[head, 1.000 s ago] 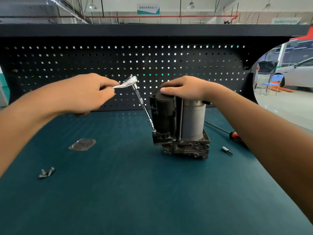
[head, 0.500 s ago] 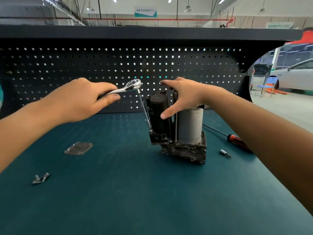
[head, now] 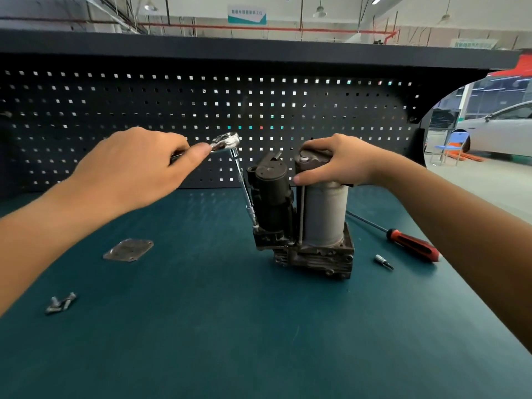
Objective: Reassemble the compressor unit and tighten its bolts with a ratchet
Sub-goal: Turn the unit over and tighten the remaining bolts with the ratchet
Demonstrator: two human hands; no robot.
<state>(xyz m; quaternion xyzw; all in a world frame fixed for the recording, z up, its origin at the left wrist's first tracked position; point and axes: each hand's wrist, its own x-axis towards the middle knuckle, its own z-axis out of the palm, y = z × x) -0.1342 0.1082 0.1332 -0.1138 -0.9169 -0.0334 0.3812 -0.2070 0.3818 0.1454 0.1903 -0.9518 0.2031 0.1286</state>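
Note:
The compressor unit stands upright mid-bench, a black motor housing on its left and a grey cylinder on its right over a finned metal base. My right hand grips the top cap of the grey cylinder. My left hand holds the handle of a chrome ratchet. A long extension runs from the ratchet's head down to the left corner of the base. A flat metal cover plate lies left of the unit. Loose bolts lie near the front left.
A red-handled screwdriver and a small bit lie right of the unit on the teal bench mat. A black pegboard with a shelf over it closes the back. A workshop floor with a car shows far right.
My right hand moved from the black motor housing's top to the grey cylinder's cap and closed round it. My left hand swung the ratchet handle slightly; the extension stays on the base corner.

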